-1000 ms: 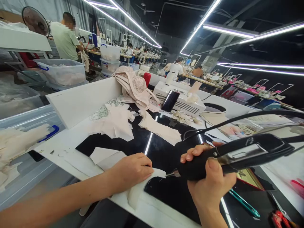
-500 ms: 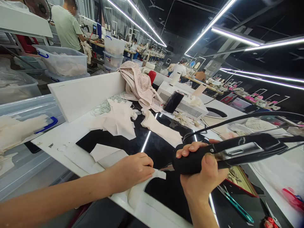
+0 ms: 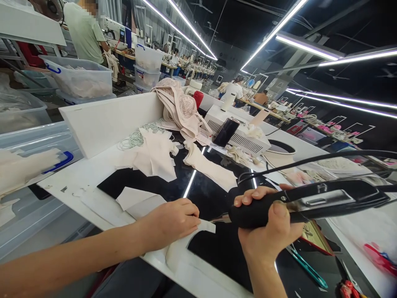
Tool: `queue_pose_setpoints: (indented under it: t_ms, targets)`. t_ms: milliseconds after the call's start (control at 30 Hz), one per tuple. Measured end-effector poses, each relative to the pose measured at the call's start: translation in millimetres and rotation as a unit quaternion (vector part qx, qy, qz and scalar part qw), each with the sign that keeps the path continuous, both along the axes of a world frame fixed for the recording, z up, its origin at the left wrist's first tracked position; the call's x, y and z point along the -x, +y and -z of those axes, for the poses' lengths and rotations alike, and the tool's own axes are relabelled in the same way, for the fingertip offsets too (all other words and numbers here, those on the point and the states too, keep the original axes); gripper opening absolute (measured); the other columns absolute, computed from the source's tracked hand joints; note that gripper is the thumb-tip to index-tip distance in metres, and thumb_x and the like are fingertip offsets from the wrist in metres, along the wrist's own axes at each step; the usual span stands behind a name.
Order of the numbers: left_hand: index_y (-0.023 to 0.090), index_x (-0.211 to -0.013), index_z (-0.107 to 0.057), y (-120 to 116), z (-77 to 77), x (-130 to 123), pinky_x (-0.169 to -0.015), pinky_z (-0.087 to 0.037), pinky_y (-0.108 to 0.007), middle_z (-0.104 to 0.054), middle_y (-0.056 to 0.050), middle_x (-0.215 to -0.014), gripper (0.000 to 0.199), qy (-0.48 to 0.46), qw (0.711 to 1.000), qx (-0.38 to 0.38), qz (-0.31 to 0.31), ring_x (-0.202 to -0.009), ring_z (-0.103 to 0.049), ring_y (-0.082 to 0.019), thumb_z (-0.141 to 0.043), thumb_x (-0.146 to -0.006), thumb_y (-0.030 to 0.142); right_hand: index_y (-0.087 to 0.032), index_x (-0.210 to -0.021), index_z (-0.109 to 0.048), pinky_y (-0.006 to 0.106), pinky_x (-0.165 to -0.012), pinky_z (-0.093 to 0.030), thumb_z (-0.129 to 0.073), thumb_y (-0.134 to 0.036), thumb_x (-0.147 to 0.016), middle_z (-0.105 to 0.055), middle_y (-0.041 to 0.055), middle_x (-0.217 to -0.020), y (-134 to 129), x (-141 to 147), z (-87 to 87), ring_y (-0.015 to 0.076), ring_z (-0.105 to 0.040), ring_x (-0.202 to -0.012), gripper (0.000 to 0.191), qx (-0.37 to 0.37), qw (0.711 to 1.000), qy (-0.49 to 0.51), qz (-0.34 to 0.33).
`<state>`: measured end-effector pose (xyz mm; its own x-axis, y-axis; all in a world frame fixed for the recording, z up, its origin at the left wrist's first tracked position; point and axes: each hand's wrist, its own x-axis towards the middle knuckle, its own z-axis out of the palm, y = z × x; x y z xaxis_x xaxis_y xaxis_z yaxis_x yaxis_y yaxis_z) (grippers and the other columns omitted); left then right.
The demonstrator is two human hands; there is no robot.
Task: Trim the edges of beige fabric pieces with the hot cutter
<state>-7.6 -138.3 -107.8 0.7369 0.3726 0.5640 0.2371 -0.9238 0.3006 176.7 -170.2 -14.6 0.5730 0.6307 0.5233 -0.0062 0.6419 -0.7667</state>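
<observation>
My left hand [image 3: 173,223] is closed, its fingertips pressed together on a narrow strip of pale cloth [image 3: 208,226] at the front of the table. The cloth's wider part hangs toward the near edge below the hand. In my right hand [image 3: 269,231] is a black corded electric hand tool [image 3: 310,203], gripped with fingers wrapped round its thick body and thumb on top. Its thin metal tip [image 3: 221,218] points left, close to the strip's end; whether it touches the cloth I cannot tell. Behind my left hand lies a folded pale cloth piece [image 3: 139,201].
Beige cloth pieces [image 3: 209,163] lie on the black glossy tabletop [image 3: 204,194]. Behind stand a phone [image 3: 226,132] and a white vented box [image 3: 214,114]. Turquoise-handled snips [image 3: 307,267] and red-handled scissors [image 3: 349,285] lie at right. A co-worker [image 3: 83,35] is at back left.
My right hand and the electric tool have shifted slightly right, drawing the metal tip a little away from the strip's end. My left hand stays on the cloth almost unmoved.
</observation>
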Motion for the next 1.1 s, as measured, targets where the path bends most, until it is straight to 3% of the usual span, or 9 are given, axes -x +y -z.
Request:
queue_pose_setpoints:
  t_ms: [333,467,700,1100]
  targets:
    - [0.014,-0.101,-0.074,-0.3,-3.9,0.9,-0.088,-0.062,-0.03,-0.071,-0.006,-0.106,0.01,-0.002,1.0,-0.002,0.003,-0.1,-0.068,-0.019,-0.064,-0.103,0.013,-0.025,-0.111,-0.06,0.029,-0.049,-0.056,-0.081,-0.031,-0.08,-0.064,-0.0053,-0.073,-3.8,-2.2,1.1,0.0145,-0.059,-0.057,0.037,0.016,1.0,0.007,0.023]
    - [0.014,-0.102,-0.074,0.0,-6.5,1.2,-0.089,-0.063,-0.031,-0.071,-0.006,-0.106,0.013,0.011,1.0,0.001,0.004,-0.1,-0.067,-0.019,-0.061,-0.105,0.014,-0.026,-0.107,-0.061,0.028,-0.047,-0.054,-0.079,-0.031,-0.08,-0.063,-0.0057,-0.07,-9.7,-0.1,-3.6,0.0141,-0.057,-0.056,0.033,0.01,1.0,0.017,0.009]
    - [0.013,-0.106,-0.074,0.2,-13.1,2.3,-0.089,-0.064,-0.032,-0.071,-0.007,-0.105,0.016,0.01,1.0,-0.003,0.011,-0.099,-0.069,-0.019,-0.058,-0.106,0.013,-0.027,-0.11,-0.059,0.028,-0.047,-0.053,-0.083,-0.041,-0.079,-0.063,-0.0062,-0.071,-15.4,5.9,-1.5,0.0142,-0.058,-0.054,0.041,0.001,1.0,0.006,-0.017]
    - [0.016,-0.109,-0.075,0.4,-14.9,2.2,-0.085,-0.063,-0.029,-0.071,-0.004,-0.104,0.017,0.004,1.0,0.025,0.013,-0.097,-0.068,-0.018,-0.057,-0.107,0.014,-0.026,-0.109,-0.059,0.028,-0.048,-0.055,-0.082,-0.038,-0.081,-0.063,-0.0069,-0.073,-14.1,9.1,4.2,0.0133,-0.059,-0.055,0.038,-0.003,1.0,0.014,-0.024]
